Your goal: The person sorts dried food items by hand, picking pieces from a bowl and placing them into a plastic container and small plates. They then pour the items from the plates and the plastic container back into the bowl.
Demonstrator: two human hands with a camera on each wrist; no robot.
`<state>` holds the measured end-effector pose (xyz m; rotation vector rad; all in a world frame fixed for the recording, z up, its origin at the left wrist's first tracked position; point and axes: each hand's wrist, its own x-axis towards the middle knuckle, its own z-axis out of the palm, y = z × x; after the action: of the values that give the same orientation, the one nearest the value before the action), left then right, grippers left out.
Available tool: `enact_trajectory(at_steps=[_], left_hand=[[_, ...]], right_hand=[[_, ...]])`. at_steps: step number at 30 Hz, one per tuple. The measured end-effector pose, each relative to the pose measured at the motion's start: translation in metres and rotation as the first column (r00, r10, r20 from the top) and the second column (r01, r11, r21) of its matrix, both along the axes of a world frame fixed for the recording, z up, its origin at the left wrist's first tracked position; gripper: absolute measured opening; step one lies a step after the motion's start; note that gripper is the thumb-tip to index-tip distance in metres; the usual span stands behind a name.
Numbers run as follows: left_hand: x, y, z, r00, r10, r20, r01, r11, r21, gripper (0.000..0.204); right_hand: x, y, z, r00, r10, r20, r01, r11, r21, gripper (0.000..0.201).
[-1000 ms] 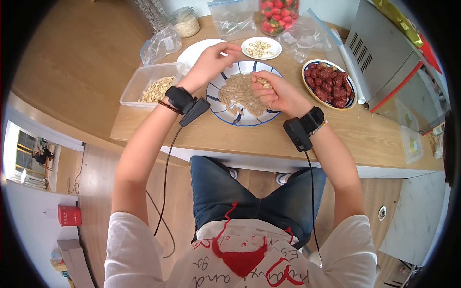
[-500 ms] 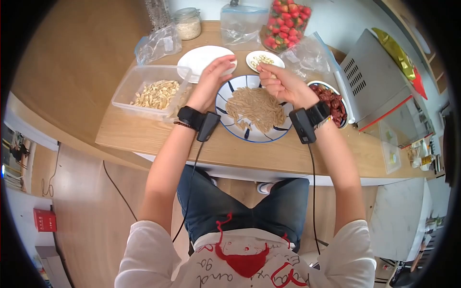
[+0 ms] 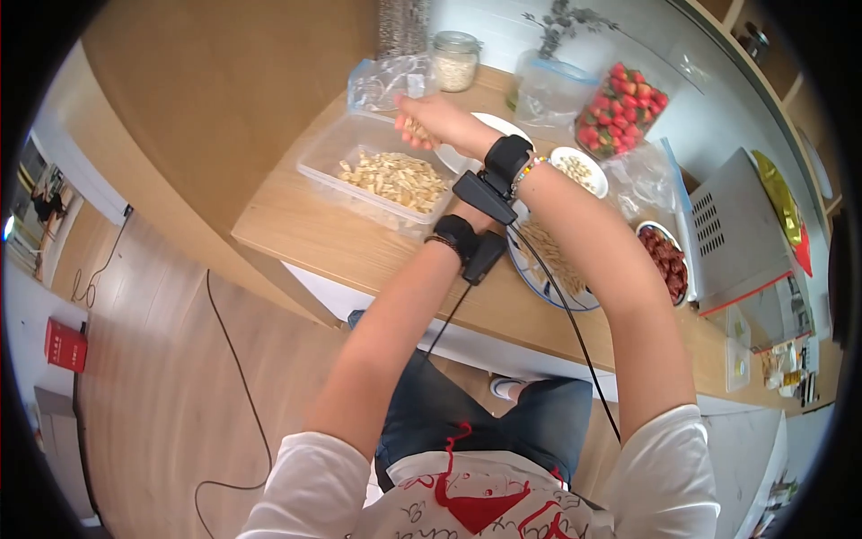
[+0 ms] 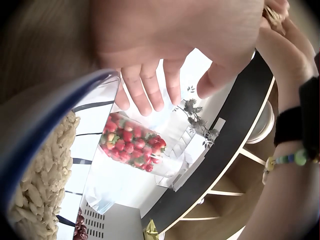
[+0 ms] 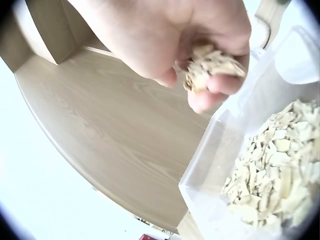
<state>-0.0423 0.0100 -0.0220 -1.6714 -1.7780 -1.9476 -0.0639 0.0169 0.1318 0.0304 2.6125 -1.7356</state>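
Note:
My right hand (image 3: 440,124) hangs over the clear plastic box (image 3: 316,162), its fingers curled round a handful of pale dried pieces (image 5: 207,67). Inside the box lies a heap of flat, cream-coloured dried slices (image 3: 395,181). The right forearm crosses above the left wrist and mostly hides the left hand in the head view. In the left wrist view, my left hand (image 4: 175,30) has its fingers extended and apart, holding nothing, near the rim of a blue-striped plate (image 4: 90,120). That plate bears a pile of slim beige pieces (image 4: 42,185).
Behind the box are a white plate (image 3: 498,124), a plastic bag (image 3: 386,85) and a glass jar (image 3: 455,63). Strawberries (image 3: 624,108), a small dish (image 3: 593,175) of pale round seeds, dried red dates (image 3: 664,260) and a grey appliance (image 3: 741,225) stand to the right.
My right hand has gone from above the striped plate leftward to the box, still holding the pieces, crossing over the left arm. The head view has shifted, placing the tabletop things farther right.

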Motion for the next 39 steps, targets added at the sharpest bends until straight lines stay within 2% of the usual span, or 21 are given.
enact_trajectory(at_steps=[1,2,3,4,6,8,9,12,14,16,18,19,20,22,25,28,29,32,35,38,39], left_hand=[[-0.013,0.019,-0.025,0.998,0.016,-0.065,-0.016,1.000,0.010,0.030],[-0.015,0.024,-0.029,0.999,-0.012,-0.034,0.012,1.000,0.026,0.030],[-0.014,0.023,-0.024,0.999,-0.040,-0.003,0.040,0.998,0.043,0.030],[-0.013,0.022,-0.020,0.997,-0.068,0.028,0.067,0.996,0.060,0.031],[-0.003,0.008,-0.006,0.960,-0.126,0.249,0.127,0.992,0.013,0.030],[0.010,-0.009,0.020,0.862,-0.136,0.488,0.162,0.987,-0.011,0.031],[0.006,-0.004,0.021,0.625,-0.360,0.692,0.278,0.932,0.234,0.030],[0.000,0.002,0.019,0.425,-0.541,0.726,0.323,0.840,0.437,0.031],[0.007,0.001,0.039,0.094,-0.699,0.709,0.342,0.691,0.636,0.032],[0.012,0.002,0.044,0.047,-0.706,0.706,0.297,0.685,0.665,0.037],[0.007,0.003,0.043,0.063,-0.740,0.670,0.377,0.639,0.670,0.043],[0.009,0.002,0.046,0.033,-0.710,0.703,0.355,0.666,0.656,0.045],[0.010,0.001,0.050,0.006,-0.679,0.734,0.335,0.694,0.638,0.048],[0.011,0.000,0.051,0.006,-0.672,0.741,0.345,0.697,0.629,0.050],[0.013,-0.002,0.053,0.032,-0.651,0.758,0.348,0.718,0.602,0.049],[0.014,-0.002,0.053,0.043,-0.631,0.775,0.364,0.732,0.576,0.049],[0.014,-0.002,0.053,0.048,-0.624,0.780,0.370,0.737,0.566,0.049],[0.014,-0.002,0.052,0.039,-0.615,0.788,0.365,0.743,0.562,0.050],[0.010,-0.002,0.049,-0.027,-0.637,0.771,0.331,0.722,0.608,0.049],[0.009,-0.002,0.048,-0.054,-0.648,0.759,0.305,0.713,0.631,0.047],[0.009,-0.002,0.047,-0.059,-0.654,0.754,0.313,0.705,0.636,0.046]], right_hand=[[-0.005,-0.003,-0.005,0.998,0.058,0.016,-0.057,0.998,-0.021,0.048],[-0.008,-0.004,-0.008,0.993,0.112,0.034,-0.111,0.993,-0.044,0.049],[-0.007,-0.002,-0.004,0.986,0.123,0.110,-0.126,0.992,0.019,0.053],[-0.005,-0.001,-0.002,0.984,0.147,0.101,-0.150,0.988,0.027,0.053],[0.005,0.001,0.001,0.978,0.190,0.085,-0.194,0.980,0.045,0.053],[0.013,0.003,0.006,0.983,0.171,0.067,-0.174,0.984,0.042,0.052],[0.016,0.005,0.008,0.986,0.159,0.056,-0.161,0.986,0.039,0.052],[0.029,0.021,0.010,0.983,0.184,-0.004,-0.184,0.981,-0.066,0.044],[0.051,0.043,0.017,0.975,0.220,-0.037,-0.222,0.975,-0.035,0.039],[0.082,0.072,0.021,0.979,0.203,0.004,-0.203,0.979,0.016,0.035],[0.120,0.105,0.022,0.984,0.146,0.102,-0.154,0.985,0.081,0.033],[0.137,0.122,0.017,0.980,0.099,0.171,-0.132,0.973,0.191,0.034],[0.157,0.130,0.015,0.973,0.088,0.215,-0.167,0.909,0.383,0.036],[0.199,0.132,0.008,0.954,0.057,0.294,-0.255,0.668,0.699,0.040],[0.239,0.143,-0.021,0.972,0.169,0.163,-0.234,0.652,0.721,0.044],[0.252,0.133,-0.027,0.965,0.072,0.251,-0.227,0.709,0.667,0.042],[0.251,0.134,-0.032,0.972,0.067,0.225,-0.198,0.752,0.629,0.037],[0.246,0.141,-0.040,0.983,0.148,0.106,-0.182,0.795,0.579,0.032],[0.236,0.140,-0.030,0.981,-0.005,0.195,-0.041,0.972,0.232,0.029],[0.232,0.151,-0.028,0.994,-0.004,0.106,-0.001,0.999,0.042,0.029],[0.232,0.155,-0.027,0.994,-0.029,0.103,0.009,0.982,0.190,0.031]])
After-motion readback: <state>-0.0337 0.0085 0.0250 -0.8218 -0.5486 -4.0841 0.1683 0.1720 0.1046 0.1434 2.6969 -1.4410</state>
